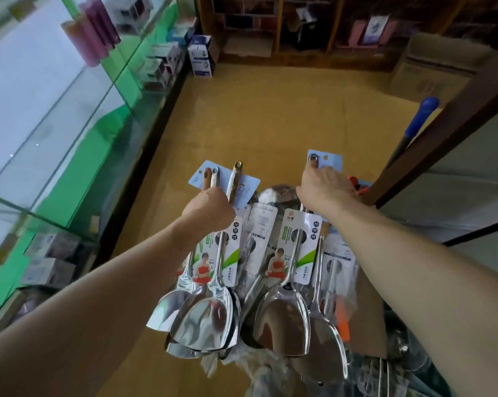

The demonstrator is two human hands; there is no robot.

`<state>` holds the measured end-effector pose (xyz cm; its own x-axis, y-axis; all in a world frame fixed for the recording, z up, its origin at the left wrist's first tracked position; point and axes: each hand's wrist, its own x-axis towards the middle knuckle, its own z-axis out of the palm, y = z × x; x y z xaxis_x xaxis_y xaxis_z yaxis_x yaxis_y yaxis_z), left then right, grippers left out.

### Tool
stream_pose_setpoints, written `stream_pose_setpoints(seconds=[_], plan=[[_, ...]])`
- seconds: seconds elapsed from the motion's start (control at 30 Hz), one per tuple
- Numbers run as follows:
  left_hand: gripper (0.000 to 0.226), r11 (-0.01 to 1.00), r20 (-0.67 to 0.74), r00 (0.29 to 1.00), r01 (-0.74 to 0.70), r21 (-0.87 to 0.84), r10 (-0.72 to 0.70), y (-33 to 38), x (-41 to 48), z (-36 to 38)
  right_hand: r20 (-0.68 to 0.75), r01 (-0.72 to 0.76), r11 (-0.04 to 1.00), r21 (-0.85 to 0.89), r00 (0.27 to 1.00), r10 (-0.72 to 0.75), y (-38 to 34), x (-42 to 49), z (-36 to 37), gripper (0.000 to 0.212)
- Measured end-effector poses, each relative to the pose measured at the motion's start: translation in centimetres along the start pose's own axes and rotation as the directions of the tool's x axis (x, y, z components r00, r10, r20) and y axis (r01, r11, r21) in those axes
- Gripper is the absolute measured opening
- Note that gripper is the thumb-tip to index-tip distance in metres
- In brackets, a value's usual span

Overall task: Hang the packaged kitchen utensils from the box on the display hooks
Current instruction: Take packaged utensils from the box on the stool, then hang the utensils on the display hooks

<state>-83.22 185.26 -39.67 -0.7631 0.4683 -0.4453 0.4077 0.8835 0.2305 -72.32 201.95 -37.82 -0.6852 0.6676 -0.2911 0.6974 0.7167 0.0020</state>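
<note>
1. I see my left hand (209, 209) clenched round the handles of the left bunch of spatulas (210, 316). Their steel blades hang below the hand and their card tops stick out beyond the knuckles.
2. My right hand (326, 189) grasps the right bunch of spatulas (282, 319), fingers curled over the upper ends. The blades and printed sleeves hang beneath the wrist.
3. One finger of that hand lies straight along a blue card (328, 161), which stands up just past the fingertips.
4. The two bunches hang side by side between my forearms, nearly touching, over the yellow floor (270, 110).
5. A glass case (56, 124) runs well out to the left of my left hand. A blue-tipped pole (422, 116) leans beyond and to the right of my right hand.
</note>
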Motion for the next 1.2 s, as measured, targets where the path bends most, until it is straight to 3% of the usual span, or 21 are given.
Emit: stream_pose_setpoints(seconds=[0.17,0.47,0.6,0.87,1.0,1.2], plan=[[0.023,0.998,0.038,0.998,0.058,0.000,-0.058,-0.4,0.7,0.7,-0.023,-0.012,0.999,-0.051,1.000,0.011,-0.3,0.4,0.2,0.061],[0.025,0.997,0.058,0.996,0.070,-0.021,-0.069,0.1,0.5,0.1,-0.013,-0.116,0.980,0.159,0.993,0.119,0.6,2.3,1.2,0.074],[0.028,1.000,0.068,0.998,0.005,-0.012,-0.004,1.4,-0.1,-0.4,-0.021,-0.159,0.946,0.284,0.985,0.171,1.5,1.8,0.3,0.045],[0.023,0.984,0.032,0.986,-0.167,0.061,0.166,4.1,-3.0,-2.2,-0.030,-0.176,0.788,0.590,0.970,0.240,2.3,-2.1,-4.5,0.031],[0.017,0.956,0.077,0.953,-0.294,0.003,0.293,5.5,-6.1,-3.6,-0.135,-0.153,0.793,0.590,0.949,0.284,2.4,-6.3,-7.2,0.032],[0.027,0.861,0.084,0.858,-0.508,-0.015,0.507,6.6,-12.8,-6.1,-0.220,-0.144,0.788,0.599,0.916,0.335,2.5,-14.9,-10.8,0.028]])
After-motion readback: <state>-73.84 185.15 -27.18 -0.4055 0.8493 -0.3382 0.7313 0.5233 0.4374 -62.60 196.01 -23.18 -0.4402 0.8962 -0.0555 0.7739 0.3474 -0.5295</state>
